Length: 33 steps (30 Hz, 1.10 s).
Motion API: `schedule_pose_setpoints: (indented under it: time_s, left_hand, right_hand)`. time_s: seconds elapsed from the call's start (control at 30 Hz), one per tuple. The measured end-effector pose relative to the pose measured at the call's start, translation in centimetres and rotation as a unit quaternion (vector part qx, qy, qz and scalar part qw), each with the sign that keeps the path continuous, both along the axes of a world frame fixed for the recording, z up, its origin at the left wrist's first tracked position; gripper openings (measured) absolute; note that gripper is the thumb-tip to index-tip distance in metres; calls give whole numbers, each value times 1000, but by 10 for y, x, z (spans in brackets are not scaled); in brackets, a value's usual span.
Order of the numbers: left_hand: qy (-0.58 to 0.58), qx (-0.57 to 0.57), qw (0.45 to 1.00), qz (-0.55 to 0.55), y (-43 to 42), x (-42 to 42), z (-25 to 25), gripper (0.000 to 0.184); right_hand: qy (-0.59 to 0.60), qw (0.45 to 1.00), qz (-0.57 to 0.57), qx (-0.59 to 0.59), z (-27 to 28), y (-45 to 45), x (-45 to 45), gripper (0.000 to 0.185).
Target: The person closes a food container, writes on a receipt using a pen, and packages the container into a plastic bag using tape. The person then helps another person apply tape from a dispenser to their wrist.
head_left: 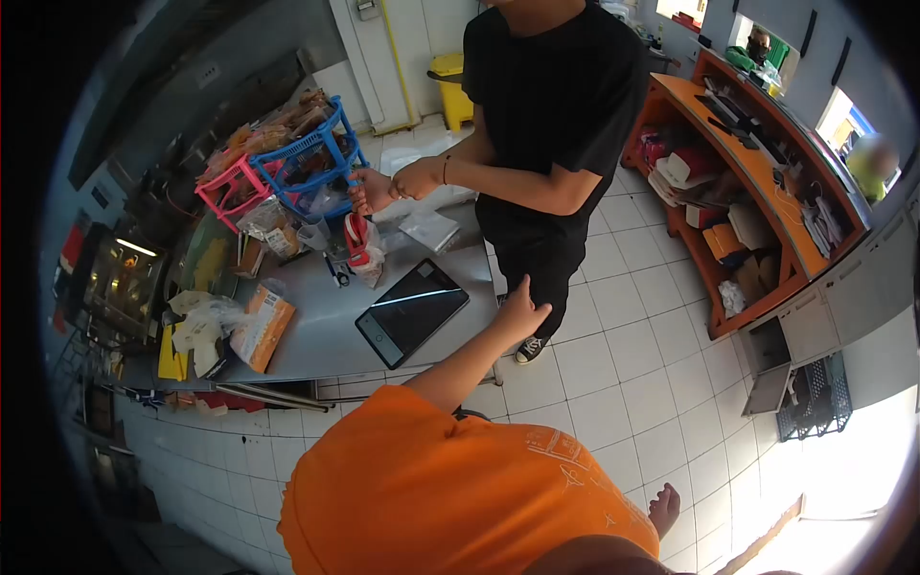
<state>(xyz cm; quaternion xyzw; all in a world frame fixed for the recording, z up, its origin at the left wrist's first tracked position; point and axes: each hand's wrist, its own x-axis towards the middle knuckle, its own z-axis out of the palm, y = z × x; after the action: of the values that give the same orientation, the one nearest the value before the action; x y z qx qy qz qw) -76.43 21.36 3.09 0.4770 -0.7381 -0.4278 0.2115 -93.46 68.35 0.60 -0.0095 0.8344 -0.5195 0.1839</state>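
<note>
My left hand [522, 312] is stretched out past the table's right end, in front of the black trousers of a person [546, 125]. Its thumb and a finger stick out apart, and I see nothing held in it. Nearest to it on the metal table lies a black tablet [412, 311] with a lit strip along one end. Low at my right side hangs my right hand [663, 508], fingers loosely bent, with no object visible in it. The person opposite holds both hands [398, 184] close together above the table.
On the metal table [326, 335] are an orange-and-white package [262, 326], a red pouch [356, 240], a blue basket [311, 158] and a pink basket [230, 192]. An orange shelf counter [685, 235] stands to the right. Behind the person is a yellow bin [455, 101].
</note>
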Motion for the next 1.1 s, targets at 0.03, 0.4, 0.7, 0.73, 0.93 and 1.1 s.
schedule_pose_setpoints:
  time_s: [0.03, 0.4, 0.7, 0.73, 0.93, 1.1]
  left_hand:
    - [-25, 15, 999, -24, 16, -3, 6, 86]
    - [-5, -32, 996, 85, -8, 89, 3, 70]
    - [36, -196, 953, 229, -110, 294, -47, 49]
    - [35, -221, 944, 242, -123, 312, -50, 48]
    - [26, -176, 953, 247, -182, 376, -37, 54]
    - [17, -162, 978, 132, -196, 384, -33, 57]
  right_hand:
    - [1, 1000, 4, -25, -8, 2, -8, 27]
    - [-103, 949, 291, -58, -12, -153, 15, 25]
    - [-175, 781, 598, 20, 20, -357, 140, 31]
    - [-147, 767, 623, 42, 28, -384, 160, 30]
    - [-199, 700, 686, -11, 43, -545, 284, 38]
    - [-162, 739, 649, 79, 49, -645, 358, 59]
